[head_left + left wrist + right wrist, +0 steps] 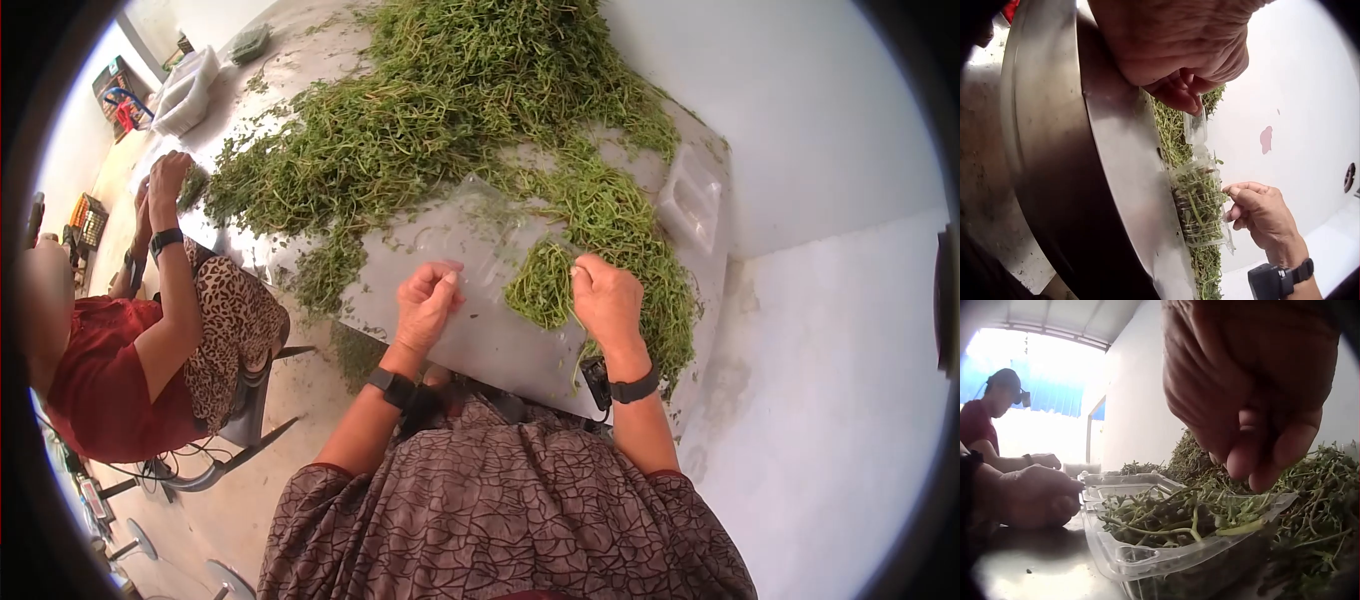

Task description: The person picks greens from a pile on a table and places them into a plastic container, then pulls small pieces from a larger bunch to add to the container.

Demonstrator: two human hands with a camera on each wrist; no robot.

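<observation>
A clear plastic clamshell box (1116, 565) filled with leafy green stems (541, 285) sits on the metal table before me. My left hand (428, 305) is just left of the box, fingers curled and thumb against the forefinger, with nothing visible in its grip. On the other side, my right hand (608, 298) is at the box's right edge, above the greens. Its thumb and forefinger (1235, 190) pinch what looks like a small sprig tip in the left wrist view. In the right wrist view that hand's curled fingers hang over the filled box.
A large heap of loose greens (430, 130) spreads over the back and right of the table (480, 350). An empty clear box (690, 195) lies at the right by the wall. Stacked clear trays (187, 92) stand at the far left. Another person (150, 350) sits on the left.
</observation>
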